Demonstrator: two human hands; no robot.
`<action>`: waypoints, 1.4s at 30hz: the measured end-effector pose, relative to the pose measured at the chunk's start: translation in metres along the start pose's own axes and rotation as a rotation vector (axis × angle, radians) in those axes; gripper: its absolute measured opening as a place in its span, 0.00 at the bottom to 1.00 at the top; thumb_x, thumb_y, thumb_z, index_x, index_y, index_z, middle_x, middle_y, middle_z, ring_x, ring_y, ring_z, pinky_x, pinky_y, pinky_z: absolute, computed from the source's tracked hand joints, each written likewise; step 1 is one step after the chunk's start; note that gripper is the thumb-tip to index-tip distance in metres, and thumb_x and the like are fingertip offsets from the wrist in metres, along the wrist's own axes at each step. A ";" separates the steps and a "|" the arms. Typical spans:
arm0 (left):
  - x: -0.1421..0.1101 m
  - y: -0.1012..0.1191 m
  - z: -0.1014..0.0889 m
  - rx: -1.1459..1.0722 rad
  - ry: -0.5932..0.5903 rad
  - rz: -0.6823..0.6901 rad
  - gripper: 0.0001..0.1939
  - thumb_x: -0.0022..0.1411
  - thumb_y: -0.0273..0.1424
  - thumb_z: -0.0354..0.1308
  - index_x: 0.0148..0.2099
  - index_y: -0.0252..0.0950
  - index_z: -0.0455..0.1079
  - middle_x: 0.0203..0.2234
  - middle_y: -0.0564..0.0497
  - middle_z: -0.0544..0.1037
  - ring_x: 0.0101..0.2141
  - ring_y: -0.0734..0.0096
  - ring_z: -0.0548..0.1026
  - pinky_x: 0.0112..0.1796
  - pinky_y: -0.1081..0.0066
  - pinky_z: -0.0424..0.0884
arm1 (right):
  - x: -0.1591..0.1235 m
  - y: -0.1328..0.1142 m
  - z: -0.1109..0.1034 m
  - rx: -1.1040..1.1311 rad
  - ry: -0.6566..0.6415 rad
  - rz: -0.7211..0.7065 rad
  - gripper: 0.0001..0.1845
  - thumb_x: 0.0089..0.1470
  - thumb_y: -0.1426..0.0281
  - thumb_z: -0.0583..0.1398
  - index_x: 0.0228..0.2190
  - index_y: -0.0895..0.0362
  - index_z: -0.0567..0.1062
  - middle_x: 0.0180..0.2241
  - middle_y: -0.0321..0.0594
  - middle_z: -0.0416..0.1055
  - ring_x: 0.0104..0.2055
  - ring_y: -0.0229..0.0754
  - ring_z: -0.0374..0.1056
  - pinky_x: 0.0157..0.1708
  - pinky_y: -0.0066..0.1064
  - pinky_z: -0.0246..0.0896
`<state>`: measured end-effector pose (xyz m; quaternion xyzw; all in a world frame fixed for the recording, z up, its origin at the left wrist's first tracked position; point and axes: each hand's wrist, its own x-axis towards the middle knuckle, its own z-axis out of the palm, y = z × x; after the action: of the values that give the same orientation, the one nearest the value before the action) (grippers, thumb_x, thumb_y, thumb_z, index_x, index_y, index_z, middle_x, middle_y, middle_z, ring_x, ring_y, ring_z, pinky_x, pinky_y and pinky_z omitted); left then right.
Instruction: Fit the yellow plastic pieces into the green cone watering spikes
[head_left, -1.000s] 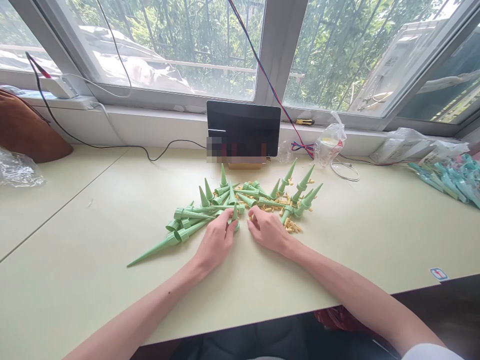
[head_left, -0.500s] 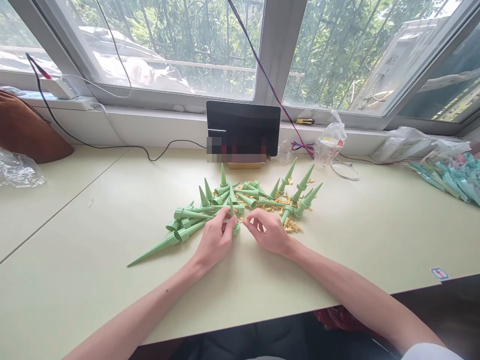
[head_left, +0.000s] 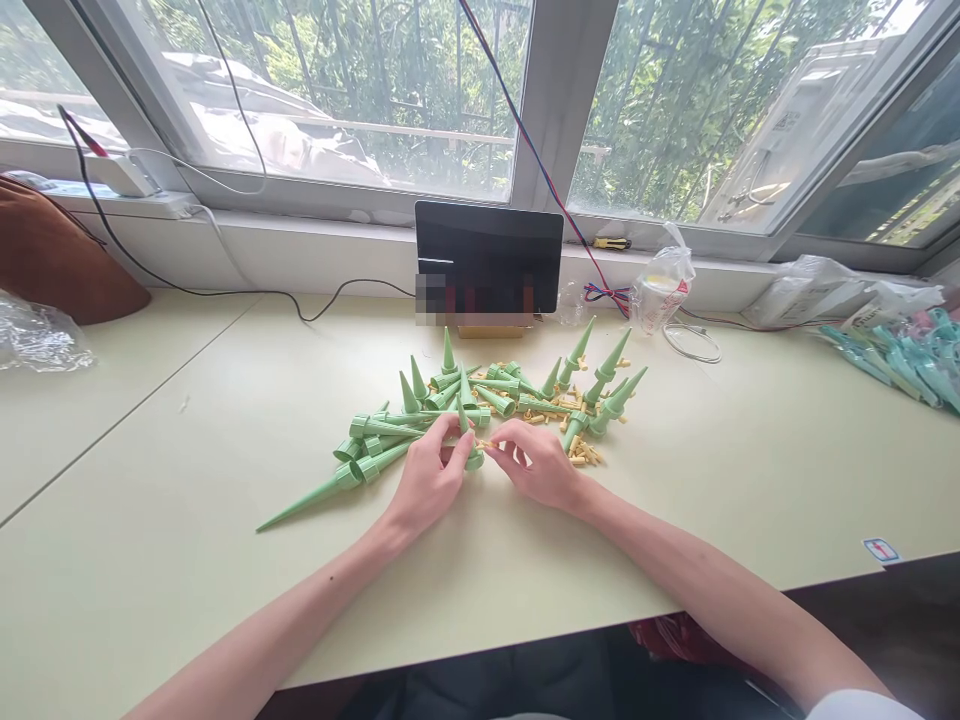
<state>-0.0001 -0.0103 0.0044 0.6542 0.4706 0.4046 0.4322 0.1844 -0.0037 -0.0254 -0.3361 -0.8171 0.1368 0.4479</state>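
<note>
My left hand point(head_left: 437, 467) is closed on a green plastic plant-watering spike point(head_left: 474, 460), its pointed end up and its wide collar near the table. Thumb and fingertips of my right hand point(head_left: 538, 463) pinch a small yellow plastic valve point(head_left: 486, 445) against the spike's side; how far it sits in the spike cannot be made out. Behind and left of my left hand lie several loose green spikes point(head_left: 322, 497). Small yellow valves point(head_left: 587, 453) are scattered beyond my right hand, among upright green spikes point(head_left: 619, 398) that have yellow pieces at their sides.
A dark tablet point(head_left: 487, 255) stands on a cardboard box point(head_left: 491, 330) at the back. Along the windowsill are a yellow cutter point(head_left: 612, 243) and cables. A bagged cup point(head_left: 664, 290), teal plastic pieces point(head_left: 907, 360) and a brown bag point(head_left: 64, 255) stand around the table's point(head_left: 187, 430) edges.
The yellow valve in my right fingers has come up against the spike, and the spike has tilted slightly. Both hands stay nearly in place; the view shifts a little.
</note>
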 end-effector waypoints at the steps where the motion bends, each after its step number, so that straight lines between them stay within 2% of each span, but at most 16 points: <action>1: 0.000 0.000 0.000 -0.003 0.001 -0.002 0.10 0.68 0.39 0.51 0.43 0.37 0.65 0.34 0.51 0.72 0.22 0.78 0.65 0.21 0.75 0.58 | 0.000 0.001 0.000 0.002 0.001 0.001 0.02 0.63 0.71 0.56 0.36 0.56 0.69 0.34 0.39 0.73 0.28 0.34 0.67 0.26 0.25 0.65; 8: -0.001 0.003 0.000 -0.037 -0.018 -0.018 0.10 0.67 0.39 0.52 0.43 0.37 0.65 0.34 0.53 0.72 0.19 0.83 0.61 0.18 0.76 0.57 | 0.000 0.003 0.001 0.025 0.020 0.007 0.04 0.64 0.70 0.56 0.35 0.55 0.69 0.33 0.41 0.73 0.31 0.36 0.68 0.28 0.27 0.66; 27: -0.002 0.001 0.000 -0.083 -0.017 -0.013 0.09 0.67 0.38 0.53 0.42 0.37 0.65 0.34 0.53 0.72 0.16 0.85 0.60 0.15 0.78 0.54 | 0.000 0.003 0.000 -0.012 0.002 0.112 0.12 0.64 0.63 0.56 0.30 0.56 0.70 0.25 0.36 0.69 0.24 0.35 0.62 0.26 0.27 0.60; 36: -0.003 0.001 -0.002 -0.043 -0.041 0.029 0.09 0.66 0.37 0.54 0.41 0.37 0.65 0.29 0.54 0.72 0.16 0.84 0.58 0.15 0.78 0.54 | -0.001 0.004 -0.001 -0.003 -0.029 0.166 0.13 0.64 0.64 0.56 0.30 0.57 0.70 0.25 0.36 0.69 0.24 0.35 0.62 0.26 0.27 0.58; 42: -0.003 -0.002 -0.001 -0.010 -0.042 0.079 0.09 0.67 0.37 0.53 0.41 0.36 0.66 0.37 0.51 0.74 0.18 0.84 0.60 0.17 0.77 0.53 | -0.002 0.004 0.000 -0.015 -0.061 0.209 0.13 0.65 0.63 0.55 0.30 0.56 0.70 0.26 0.37 0.69 0.25 0.36 0.62 0.27 0.27 0.58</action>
<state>-0.0025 -0.0123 0.0028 0.6784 0.4334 0.4098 0.4290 0.1867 -0.0018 -0.0294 -0.4187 -0.7917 0.1868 0.4037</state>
